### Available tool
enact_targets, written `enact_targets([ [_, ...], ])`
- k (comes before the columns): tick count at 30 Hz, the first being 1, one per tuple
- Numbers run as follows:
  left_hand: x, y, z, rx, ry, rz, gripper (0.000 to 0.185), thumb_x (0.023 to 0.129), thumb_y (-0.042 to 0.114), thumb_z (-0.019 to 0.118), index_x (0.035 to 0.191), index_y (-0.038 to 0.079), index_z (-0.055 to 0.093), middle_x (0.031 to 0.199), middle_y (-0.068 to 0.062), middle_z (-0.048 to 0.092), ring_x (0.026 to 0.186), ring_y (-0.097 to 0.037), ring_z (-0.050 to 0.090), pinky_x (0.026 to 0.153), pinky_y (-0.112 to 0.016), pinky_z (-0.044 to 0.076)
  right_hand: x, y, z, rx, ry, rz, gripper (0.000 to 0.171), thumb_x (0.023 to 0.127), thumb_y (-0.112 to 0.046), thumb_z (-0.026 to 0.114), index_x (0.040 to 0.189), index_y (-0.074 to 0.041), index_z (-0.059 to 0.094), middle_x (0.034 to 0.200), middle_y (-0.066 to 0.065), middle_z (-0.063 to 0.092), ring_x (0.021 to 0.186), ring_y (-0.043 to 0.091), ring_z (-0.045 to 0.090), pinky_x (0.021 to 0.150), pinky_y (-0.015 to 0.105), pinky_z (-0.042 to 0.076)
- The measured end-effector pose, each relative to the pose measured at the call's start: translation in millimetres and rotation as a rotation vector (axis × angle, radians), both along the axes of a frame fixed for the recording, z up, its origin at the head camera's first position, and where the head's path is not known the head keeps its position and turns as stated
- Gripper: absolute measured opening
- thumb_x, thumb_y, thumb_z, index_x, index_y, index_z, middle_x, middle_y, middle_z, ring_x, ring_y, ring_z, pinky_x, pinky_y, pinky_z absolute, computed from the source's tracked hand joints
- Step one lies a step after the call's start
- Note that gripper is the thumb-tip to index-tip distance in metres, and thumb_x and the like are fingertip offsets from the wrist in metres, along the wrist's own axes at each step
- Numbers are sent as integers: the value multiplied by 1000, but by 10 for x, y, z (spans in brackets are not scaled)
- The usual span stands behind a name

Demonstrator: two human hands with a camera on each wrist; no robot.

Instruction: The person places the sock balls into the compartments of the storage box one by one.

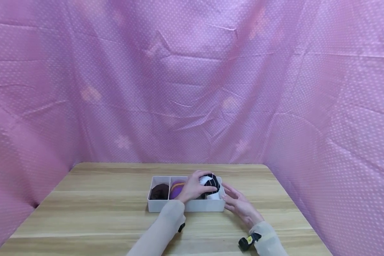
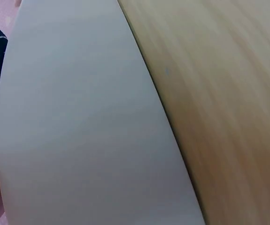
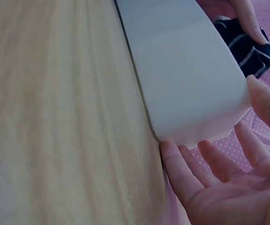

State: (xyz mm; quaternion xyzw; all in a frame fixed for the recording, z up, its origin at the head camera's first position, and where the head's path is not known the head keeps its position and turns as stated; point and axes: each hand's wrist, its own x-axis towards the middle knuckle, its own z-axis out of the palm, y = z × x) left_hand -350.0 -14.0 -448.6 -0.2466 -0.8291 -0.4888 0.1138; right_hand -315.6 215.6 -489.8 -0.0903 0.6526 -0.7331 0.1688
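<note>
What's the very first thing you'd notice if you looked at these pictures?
Probably the pink dotted cloth hanging all around the wooden table. Next, the white box in the middle of the table, with a dark brown bundle in its left compartment and a purple one beside it. The left hand grips a black-and-white striped sock ball over the box, while the right hand rests open at the box's right end.
</note>
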Motion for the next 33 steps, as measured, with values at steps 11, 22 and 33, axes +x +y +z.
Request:
enact_targets([
  [11, -21, 108, -79, -61, -31, -17, 61, 69, 40, 88, 124, 22, 67, 109, 0, 66, 92, -11, 59, 81, -27, 49, -10, 1, -20, -18, -11, 5, 71, 97, -12, 59, 157, -14, 20, 162, 21, 15, 138, 38, 39, 106, 42, 45],
  [22, -11, 151, -88, -114, -49, -34, 60, 72, 38, 86, 125, 17, 67, 120, -4, 65, 100, -15, 59, 81, -28, 49, -2, 4, -16, -24, -3, 35, 72, 98, -9, 57, 157, -13, 17, 163, 20, 12, 132, 25, 49, 109, 43, 42],
  [33, -18, 183, -78, -150, -56, -36, 57, 75, 37, 85, 125, 16, 67, 118, -2, 65, 100, -15, 59, 82, -29, 49, -21, 36, 14, -31, 4, 38, 74, 97, -11, 59, 157, -11, 16, 162, 23, 11, 125, 18, 54, 106, 41, 45],
])
